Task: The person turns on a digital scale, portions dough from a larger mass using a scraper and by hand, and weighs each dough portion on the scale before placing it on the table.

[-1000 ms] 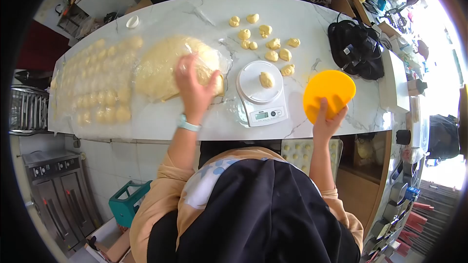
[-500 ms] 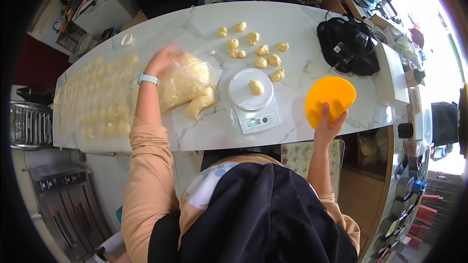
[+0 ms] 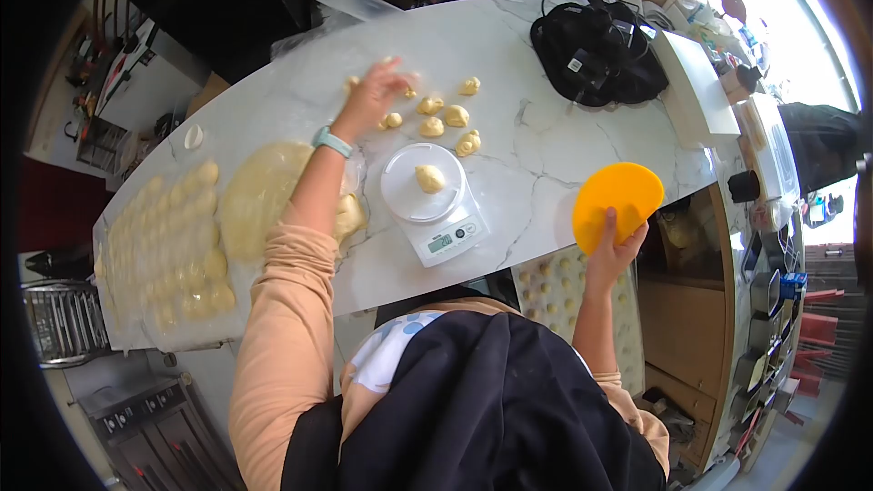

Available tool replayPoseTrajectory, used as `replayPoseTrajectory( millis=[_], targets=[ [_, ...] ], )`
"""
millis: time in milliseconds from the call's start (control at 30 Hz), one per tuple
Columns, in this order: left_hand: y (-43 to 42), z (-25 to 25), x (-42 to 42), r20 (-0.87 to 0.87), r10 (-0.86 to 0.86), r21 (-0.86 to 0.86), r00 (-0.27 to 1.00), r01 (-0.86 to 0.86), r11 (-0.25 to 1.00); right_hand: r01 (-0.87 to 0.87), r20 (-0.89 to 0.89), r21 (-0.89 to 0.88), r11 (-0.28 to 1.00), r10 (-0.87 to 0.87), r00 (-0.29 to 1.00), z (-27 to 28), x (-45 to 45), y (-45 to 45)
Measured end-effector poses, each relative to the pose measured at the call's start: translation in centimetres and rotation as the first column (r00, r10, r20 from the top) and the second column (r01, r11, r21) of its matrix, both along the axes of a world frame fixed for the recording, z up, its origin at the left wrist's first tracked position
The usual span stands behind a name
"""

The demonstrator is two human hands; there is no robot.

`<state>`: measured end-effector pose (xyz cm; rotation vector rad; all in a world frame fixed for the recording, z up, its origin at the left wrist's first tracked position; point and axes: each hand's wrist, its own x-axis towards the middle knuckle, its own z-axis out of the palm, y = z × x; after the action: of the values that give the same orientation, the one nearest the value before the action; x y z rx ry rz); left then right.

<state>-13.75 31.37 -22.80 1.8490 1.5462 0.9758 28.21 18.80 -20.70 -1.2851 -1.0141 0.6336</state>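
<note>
My left hand (image 3: 371,98), blurred by motion, is over the far side of the table among small dough pieces (image 3: 431,127), its fingers stretched out. Nothing shows in its grip. My right hand (image 3: 616,245) holds a round yellow dough scraper (image 3: 618,200) above the table's right side. A white kitchen scale (image 3: 446,241) stands in front of me with one dough ball (image 3: 429,179) on its plate. Left of it lies a large dough mass (image 3: 264,205), partly hidden by my left forearm, with a cut dough chunk (image 3: 349,216) at its near right.
Rows of dough balls (image 3: 164,245) lie under plastic film at the left. More clear plastic (image 3: 350,2) is bunched at the far edge. A black bag (image 3: 596,55) and a white box (image 3: 696,91) sit at the right. Below the edge is a tray of small rounds (image 3: 555,300).
My left hand has moved from the plastic over the dough mass to the loose dough pieces. The plastic now lies at the far edge, baring the dough. My right hand still holds the scraper.
</note>
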Motion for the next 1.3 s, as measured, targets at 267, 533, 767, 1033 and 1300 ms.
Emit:
replayPoseTrajectory(
  millis=[267, 533, 767, 1033, 1300],
  targets=[
    [-0.4, -1.8, 5.0, -0.444, -0.11, -0.276, 0.889, -0.019, 0.961, 0.055, 0.115, 0.013, 0.998, -0.056, 0.992, -0.2, 0.9, -0.3],
    [-9.8, 6.5, 3.9, 0.254, 0.195, 0.133, 0.947, -0.233, 0.963, -0.05, 0.018, 0.021, 0.999, 0.05, 0.999, 0.5, -0.9, 1.4],
    [-22.9, 2.7, 6.4, 0.041, 0.509, 0.344, 0.859, -0.491, 0.8, -0.169, 0.254, 0.078, 0.983, 0.145, 0.956, 0.1, -5.2, 6.1],
    [-28.0, -0.6, 7.6, -0.044, 0.693, 0.413, 0.719, -0.619, 0.669, -0.464, 0.55, -0.029, 0.885, 0.402, 0.732, -2.2, -12.0, 15.1],
    [-26.9, -1.9, 9.6, 0.486, 0.512, -0.174, 0.708, -0.496, 0.851, -0.566, -0.279, 0.052, 0.822, 0.557, 0.783, -0.2, -11.8, 11.1]
  ],
)
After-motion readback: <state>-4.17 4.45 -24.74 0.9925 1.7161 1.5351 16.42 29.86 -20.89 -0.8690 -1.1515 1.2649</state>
